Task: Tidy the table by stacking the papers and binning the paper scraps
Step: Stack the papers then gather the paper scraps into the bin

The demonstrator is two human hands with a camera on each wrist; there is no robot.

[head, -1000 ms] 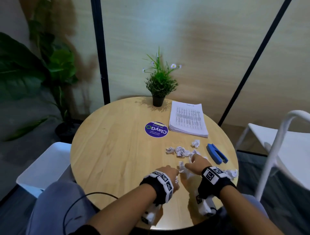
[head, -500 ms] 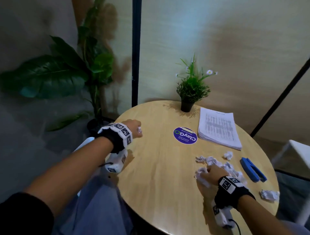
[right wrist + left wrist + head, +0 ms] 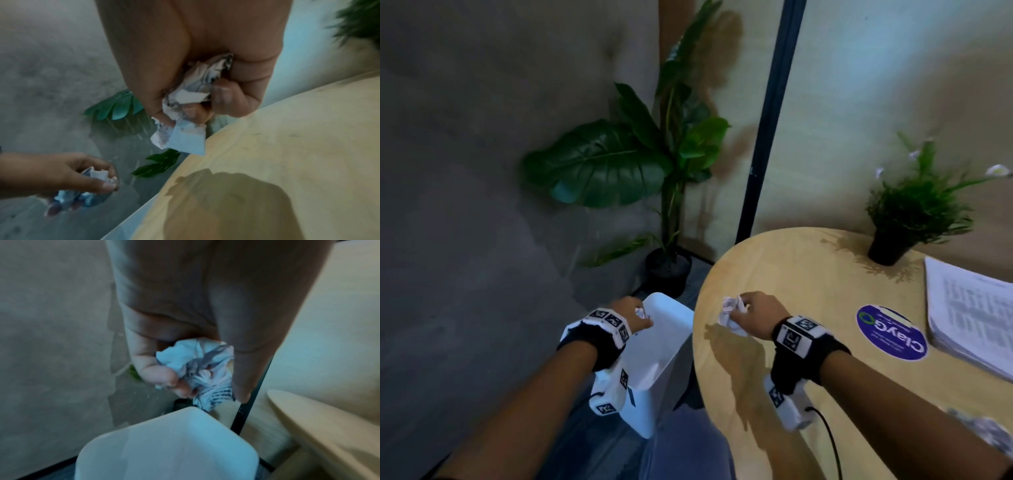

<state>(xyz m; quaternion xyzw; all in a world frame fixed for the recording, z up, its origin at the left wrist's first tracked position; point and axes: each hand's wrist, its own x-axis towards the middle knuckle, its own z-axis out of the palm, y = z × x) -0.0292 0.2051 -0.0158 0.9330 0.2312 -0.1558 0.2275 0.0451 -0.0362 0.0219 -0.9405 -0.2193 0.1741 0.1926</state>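
My left hand (image 3: pixel 635 313) hovers over the white bin (image 3: pixel 664 346) beside the table, its fingers curled round a crumpled paper scrap (image 3: pixel 197 368); the bin's opening (image 3: pixel 166 447) lies right below it. My right hand (image 3: pixel 751 315) is above the round wooden table (image 3: pixel 808 274) near its left edge and grips a wad of paper scraps (image 3: pixel 731 310), shown close in the right wrist view (image 3: pixel 185 104). A neat stack of printed papers (image 3: pixel 972 308) lies at the table's far right. More scraps (image 3: pixel 983 425) lie blurred at the lower right.
A small potted plant (image 3: pixel 914 212) stands at the back of the table, with a round purple sticker (image 3: pixel 890 334) in front of it. A tall leafy floor plant (image 3: pixel 647 164) in a black pot and a black pole (image 3: pixel 767 137) stand behind the bin.
My left hand has swung off the table to above the bin with its scrap. My right hand has carried its wad from the pile to the table's left edge. The view has turned left.
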